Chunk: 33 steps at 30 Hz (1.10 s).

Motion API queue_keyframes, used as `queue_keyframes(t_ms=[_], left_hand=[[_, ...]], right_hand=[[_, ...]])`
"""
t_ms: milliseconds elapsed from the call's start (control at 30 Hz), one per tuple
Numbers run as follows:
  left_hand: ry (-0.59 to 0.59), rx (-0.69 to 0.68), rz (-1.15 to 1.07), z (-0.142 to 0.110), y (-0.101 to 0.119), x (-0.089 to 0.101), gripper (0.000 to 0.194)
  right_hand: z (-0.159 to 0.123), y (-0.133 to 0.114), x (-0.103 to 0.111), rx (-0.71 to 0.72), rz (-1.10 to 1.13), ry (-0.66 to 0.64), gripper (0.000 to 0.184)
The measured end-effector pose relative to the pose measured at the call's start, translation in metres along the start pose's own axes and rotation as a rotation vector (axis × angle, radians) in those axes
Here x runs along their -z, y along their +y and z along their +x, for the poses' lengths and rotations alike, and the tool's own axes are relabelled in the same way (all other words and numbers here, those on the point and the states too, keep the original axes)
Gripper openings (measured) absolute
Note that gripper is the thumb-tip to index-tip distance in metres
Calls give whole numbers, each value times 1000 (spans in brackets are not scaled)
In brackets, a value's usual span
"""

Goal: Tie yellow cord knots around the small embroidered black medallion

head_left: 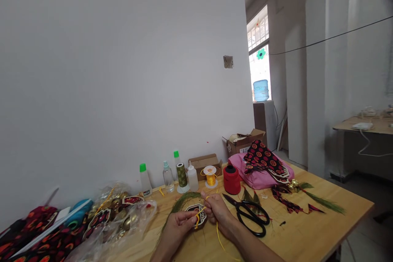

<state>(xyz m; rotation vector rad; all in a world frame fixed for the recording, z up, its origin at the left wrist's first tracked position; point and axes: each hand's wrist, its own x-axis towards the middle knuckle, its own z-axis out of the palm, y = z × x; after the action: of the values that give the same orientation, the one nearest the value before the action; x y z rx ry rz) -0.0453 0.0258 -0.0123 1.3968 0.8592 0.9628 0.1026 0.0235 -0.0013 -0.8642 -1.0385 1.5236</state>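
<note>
Both my hands meet over the wooden table (310,229). My left hand (177,224) is closed, pinching a small embroidered ornament (199,212) with red, black and white pattern. My right hand (217,209) is closed on a yellow cord (220,238) that runs from the ornament and trails down toward me. Green feather strands (181,202) curve out behind the ornament. Large black scissors (249,215) lie just right of my right hand.
Along the wall stand several small bottles (168,177), an olive thread cone (181,177), a yellow cord spool (210,176) and a red spool (231,179). Patterned fabric lies on a pink cloth (254,176). A plastic bag of ornaments (113,217) sits left. Cardboard boxes (242,142) behind.
</note>
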Motion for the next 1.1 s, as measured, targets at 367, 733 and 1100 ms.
queue_keyframes(t_ms=[367,733,1100], left_hand=[[38,20,331,-6,5,-7,28],[39,22,336,-8,15,-16,24],[59,-2,378,-6,6,-14,30]], right_hand=[[0,5,-1,-42,-30,-4,40],[-3,0,-4,-23,-11,32,41],[4,9,1,-10,-87,-40,43]])
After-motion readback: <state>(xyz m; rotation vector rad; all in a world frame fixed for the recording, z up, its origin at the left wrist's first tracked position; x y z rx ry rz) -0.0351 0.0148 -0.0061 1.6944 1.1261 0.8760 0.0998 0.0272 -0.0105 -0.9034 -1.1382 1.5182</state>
